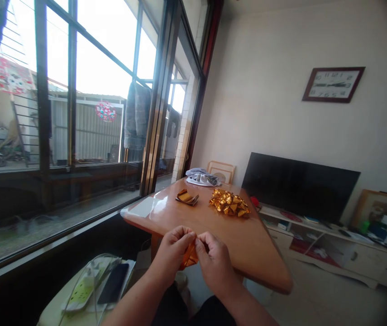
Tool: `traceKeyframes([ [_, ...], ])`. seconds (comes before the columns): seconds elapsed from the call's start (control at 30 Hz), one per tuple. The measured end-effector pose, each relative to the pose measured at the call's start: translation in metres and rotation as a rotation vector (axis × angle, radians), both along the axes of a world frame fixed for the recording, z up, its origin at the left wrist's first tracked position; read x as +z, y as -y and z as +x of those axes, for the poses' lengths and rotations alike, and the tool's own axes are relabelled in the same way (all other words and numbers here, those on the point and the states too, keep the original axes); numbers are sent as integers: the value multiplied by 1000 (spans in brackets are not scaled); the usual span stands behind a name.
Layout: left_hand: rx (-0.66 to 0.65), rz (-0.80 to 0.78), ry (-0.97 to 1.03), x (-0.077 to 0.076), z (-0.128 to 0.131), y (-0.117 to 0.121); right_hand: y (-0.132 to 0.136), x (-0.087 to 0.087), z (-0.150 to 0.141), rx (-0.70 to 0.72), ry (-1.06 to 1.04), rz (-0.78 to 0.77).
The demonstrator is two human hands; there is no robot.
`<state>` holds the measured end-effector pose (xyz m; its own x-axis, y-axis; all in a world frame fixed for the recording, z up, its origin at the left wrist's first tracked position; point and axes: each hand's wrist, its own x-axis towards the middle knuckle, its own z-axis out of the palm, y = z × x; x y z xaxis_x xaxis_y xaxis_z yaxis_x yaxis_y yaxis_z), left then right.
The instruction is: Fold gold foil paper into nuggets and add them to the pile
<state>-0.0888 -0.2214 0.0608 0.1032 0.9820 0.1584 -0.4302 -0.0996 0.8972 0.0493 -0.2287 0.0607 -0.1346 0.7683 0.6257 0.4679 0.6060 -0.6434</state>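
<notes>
While both hands meet at the near edge of the brown wooden table [247,249], I see the small, shiny orange foil piece [190,257] pinched at its upper end between thumbs and forefingers, the fingertips almost touching. From that grip the foil hangs toward seven o'clock, its visible length running roughly seven to one; its far side is hidden. It seems nearer the left hand [174,246], lying along those fingers, while the right hand [214,260] closes in from four o'clock. The crinkled gold foil heap [230,203] sits at one o'clock, the flat gold-brown sheets [187,197] near twelve.
</notes>
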Motion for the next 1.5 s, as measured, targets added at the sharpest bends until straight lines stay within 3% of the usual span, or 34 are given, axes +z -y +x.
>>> traceKeyframes([
  [0.13,48,-28,27,-8,-11,-5,-6,-4,-10,-18,78,54],
  [0.37,110,-46,77,-21,-27,-13,-20,-17,-27,109,0,-118],
  [0.63,142,-56,69,-28,-37,-21,-38,-28,-34,204,-203,-345],
  [0.83,231,-108,35,-33,-51,-25,-47,-27,-34,152,-419,-411],
  [0.97,153,-103,57,-31,-52,-18,-47,-21,-35,170,-496,-452],
  [1.1,16,-22,22,-27,-49,-12,-46,-23,-37,179,-437,-388],
  [1.33,20,0,-43,-35,-49,-15,-41,-24,-37,150,-265,-274],
  [1.5,15,11,-52,-37,-49,-15,-44,-28,-30,224,-314,-351],
])
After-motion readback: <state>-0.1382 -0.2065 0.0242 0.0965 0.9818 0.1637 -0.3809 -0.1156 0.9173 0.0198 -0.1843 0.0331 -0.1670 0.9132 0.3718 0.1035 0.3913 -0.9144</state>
